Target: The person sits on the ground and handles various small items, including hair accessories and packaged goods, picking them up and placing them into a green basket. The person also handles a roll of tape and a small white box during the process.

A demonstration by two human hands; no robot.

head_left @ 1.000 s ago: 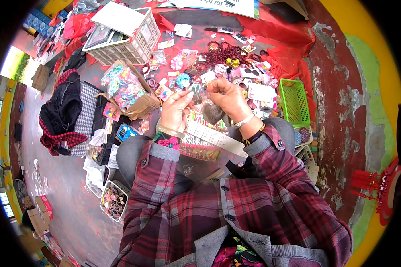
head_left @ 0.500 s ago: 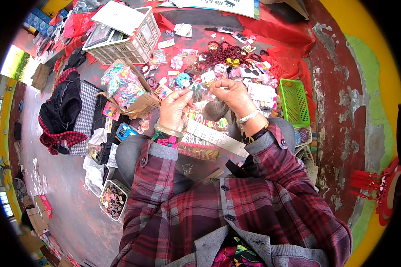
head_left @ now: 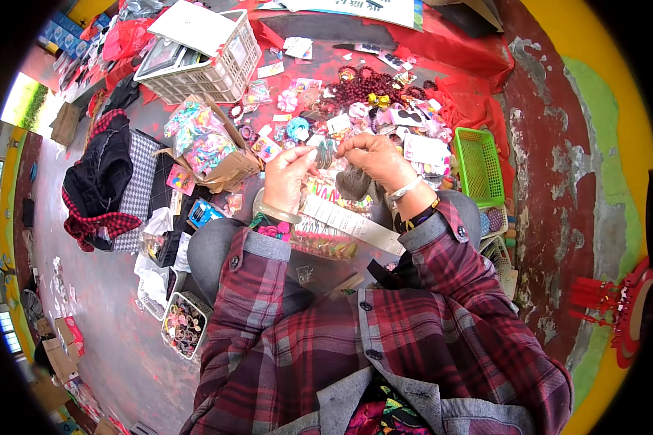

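Note:
My left hand (head_left: 286, 178) and my right hand (head_left: 382, 161) are raised close together, thumbs and fingers pinched. Between their fingertips are dark green loops (head_left: 326, 153), which look like hair ties; any clear wrapping around them is hard to make out. Under my right palm hangs a soft grey fuzzy thing (head_left: 351, 184), partly hidden by the hand. A white strip of printed labels (head_left: 350, 225) slants below both hands, its upper end by my left hand. Beneath the strip lies a clear bag of colourful striped pieces (head_left: 325, 248), over my lap.
Ahead lies a heap of hair accessories and dark red beads (head_left: 363, 88). A cardboard box of colourful packets (head_left: 209, 148) and a white crate (head_left: 221, 76) stand left. At right is a green basket (head_left: 480, 167); lower left, a small basket of hair ties (head_left: 186, 326).
My right hand has shifted very slightly left and my left hand slightly right. The grey fuzzy thing has turned a little; the dark green loops show more clearly between my fingertips.

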